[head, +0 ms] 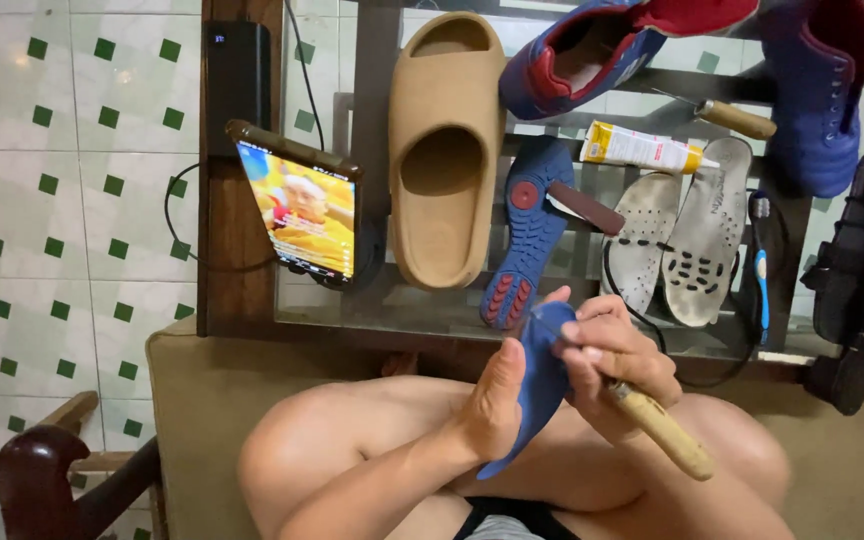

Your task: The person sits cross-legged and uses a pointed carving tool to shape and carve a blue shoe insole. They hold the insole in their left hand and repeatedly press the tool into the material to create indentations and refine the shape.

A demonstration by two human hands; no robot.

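Hands are meeting over the person's bare knees, both closed around their things. The left hand (492, 405) is gripping a blue sole piece (542, 385) from the side, thumb lying along its face, and is holding it upright and slightly tilted. The right hand (612, 350) is clenching a tool with a pale wooden handle (664, 432), its fingers curling around the upper end of the handle and pressing against the top of the sole piece; the tool's tip is hidden behind the fingers.

Beyond the hands, a glass table (352, 300) is carrying a tan slide sandal (445, 150), a blue shoe sole (530, 235) lying tread up, two grey insoles (677, 235), a yellow and white tube (640, 148) and a phone (302, 208) leaning with its screen lit. Blue and red shoes (602, 50) are lying along the far edge.
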